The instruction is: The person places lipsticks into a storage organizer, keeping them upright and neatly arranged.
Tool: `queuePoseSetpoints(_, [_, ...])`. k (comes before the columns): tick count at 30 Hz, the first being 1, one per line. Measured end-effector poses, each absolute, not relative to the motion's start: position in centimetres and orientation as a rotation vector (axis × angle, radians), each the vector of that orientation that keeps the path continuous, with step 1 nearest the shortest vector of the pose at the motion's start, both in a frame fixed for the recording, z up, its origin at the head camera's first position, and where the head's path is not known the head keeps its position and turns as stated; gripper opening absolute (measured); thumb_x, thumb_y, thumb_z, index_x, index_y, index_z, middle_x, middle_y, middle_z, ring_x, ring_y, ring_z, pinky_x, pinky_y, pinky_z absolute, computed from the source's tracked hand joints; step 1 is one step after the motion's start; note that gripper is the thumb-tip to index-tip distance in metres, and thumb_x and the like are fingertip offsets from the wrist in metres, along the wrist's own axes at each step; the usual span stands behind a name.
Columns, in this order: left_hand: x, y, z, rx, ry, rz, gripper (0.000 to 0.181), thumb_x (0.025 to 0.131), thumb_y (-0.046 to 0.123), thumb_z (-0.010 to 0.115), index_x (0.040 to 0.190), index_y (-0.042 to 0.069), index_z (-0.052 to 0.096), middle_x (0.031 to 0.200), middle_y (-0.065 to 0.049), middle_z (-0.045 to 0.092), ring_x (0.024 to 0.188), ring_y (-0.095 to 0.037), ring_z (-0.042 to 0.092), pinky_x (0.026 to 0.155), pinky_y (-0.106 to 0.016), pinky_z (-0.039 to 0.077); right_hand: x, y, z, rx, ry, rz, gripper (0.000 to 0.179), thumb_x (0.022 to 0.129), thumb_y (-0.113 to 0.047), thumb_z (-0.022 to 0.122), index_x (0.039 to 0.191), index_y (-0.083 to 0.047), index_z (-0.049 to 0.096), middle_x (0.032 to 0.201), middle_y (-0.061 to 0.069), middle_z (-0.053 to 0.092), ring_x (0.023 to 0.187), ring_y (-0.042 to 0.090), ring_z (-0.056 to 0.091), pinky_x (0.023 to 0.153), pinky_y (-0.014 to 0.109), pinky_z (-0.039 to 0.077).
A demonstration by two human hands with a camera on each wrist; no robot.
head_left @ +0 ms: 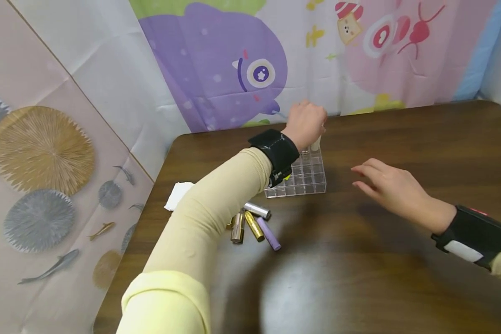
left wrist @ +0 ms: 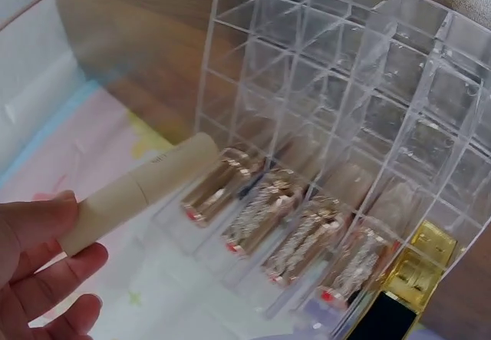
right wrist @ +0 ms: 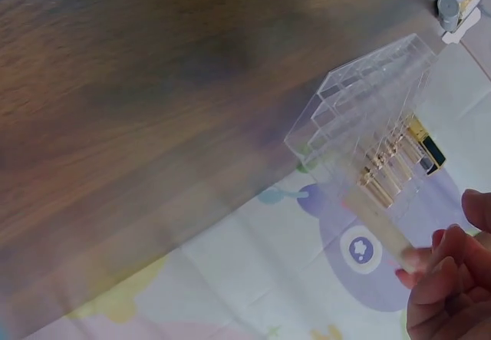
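Observation:
My left hand (head_left: pixel 306 121) pinches a cream lipstick tube (left wrist: pixel 142 190) between thumb and fingers at the far right corner of a clear compartmented lipstick organizer (head_left: pixel 305 175). The tube's far end meets the organizer's corner; whether it is inside a compartment I cannot tell. Along the same row stand several rose-gold lipsticks (left wrist: pixel 261 209) and, at the end, a gold-and-black lipstick (left wrist: pixel 406 278). My right hand (head_left: pixel 386 185) hovers over the table to the right of the organizer, fingers loosely bent, with nothing in them.
Near the organizer's front left lie a silver tube (head_left: pixel 256 210), a gold tube (head_left: pixel 254 226), a purple tube (head_left: pixel 269 234) and a rose-gold tube (head_left: pixel 237 227). White paper (head_left: pixel 177 195) sits on the brown table (head_left: pixel 359 278) at left. A cartoon-print cloth (head_left: pixel 217 60) hangs behind.

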State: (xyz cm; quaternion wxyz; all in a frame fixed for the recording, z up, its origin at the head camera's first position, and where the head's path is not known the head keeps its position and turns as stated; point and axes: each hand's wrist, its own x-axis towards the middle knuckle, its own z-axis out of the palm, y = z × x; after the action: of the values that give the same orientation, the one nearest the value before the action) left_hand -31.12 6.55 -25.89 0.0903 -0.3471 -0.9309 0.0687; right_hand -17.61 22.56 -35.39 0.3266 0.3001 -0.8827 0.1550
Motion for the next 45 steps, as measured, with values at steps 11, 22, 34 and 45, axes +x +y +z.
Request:
queuePoseSetpoints(11, [-32.7, 5.0, -29.8, -1.089, -2.720, 0.280, 0.016, 0.086, 0.028, 0.061, 0.098, 0.022, 0.070, 0.099, 0.008, 0.068, 0.090, -0.018, 0.052, 0.084, -0.029, 0.036, -17.2, 22.1, -35.4, 0.786, -2.355, 0.417, 0.066, 0.094, -0.051, 0.024, 0.099, 0.002, 0.062, 0.085, 0.008, 0.058, 0.056, 0.015, 0.055, 0.043, 0.029, 0.040])
queuePoseSetpoints(22, [-32.6, 4.1, -27.6, -1.072, -2.744, 0.121, 0.025, 0.087, 0.035, 0.060, 0.106, 0.019, 0.068, 0.104, 0.006, 0.067, 0.096, -0.018, 0.058, 0.083, -0.033, 0.042, -17.2, 22.4, -35.1, 0.770, -2.372, 0.401, 0.067, 0.094, -0.052, 0.023, 0.099, 0.002, 0.062, 0.085, 0.009, 0.059, 0.056, 0.016, 0.054, 0.045, 0.032, 0.042])
queuePoseSetpoints(34, [-31.5, -4.4, -27.5, -1.374, -2.946, -0.154, 0.017, 0.085, 0.025, 0.065, 0.095, 0.013, 0.071, 0.092, 0.001, 0.070, 0.085, -0.013, 0.063, 0.079, -0.029, 0.047, -18.0, 20.8, -34.9, 0.805, -2.438, 0.408, 0.031, 0.069, -0.005, 0.075, 0.096, 0.001, 0.064, 0.085, 0.009, 0.062, 0.058, 0.015, 0.057, 0.046, 0.032, 0.043])
queuePoseSetpoints(45, [-30.2, -8.2, -34.3, -1.764, -2.842, 0.116, 0.019, 0.081, 0.019, 0.068, 0.098, 0.011, 0.070, 0.097, 0.001, 0.069, 0.088, -0.014, 0.060, 0.081, -0.033, 0.039, -17.3, 21.5, -34.5, 0.854, -2.452, 0.402, 0.026, 0.073, -0.008, 0.072, 0.096, 0.001, 0.064, 0.084, 0.009, 0.061, 0.059, 0.015, 0.057, 0.047, 0.032, 0.044])
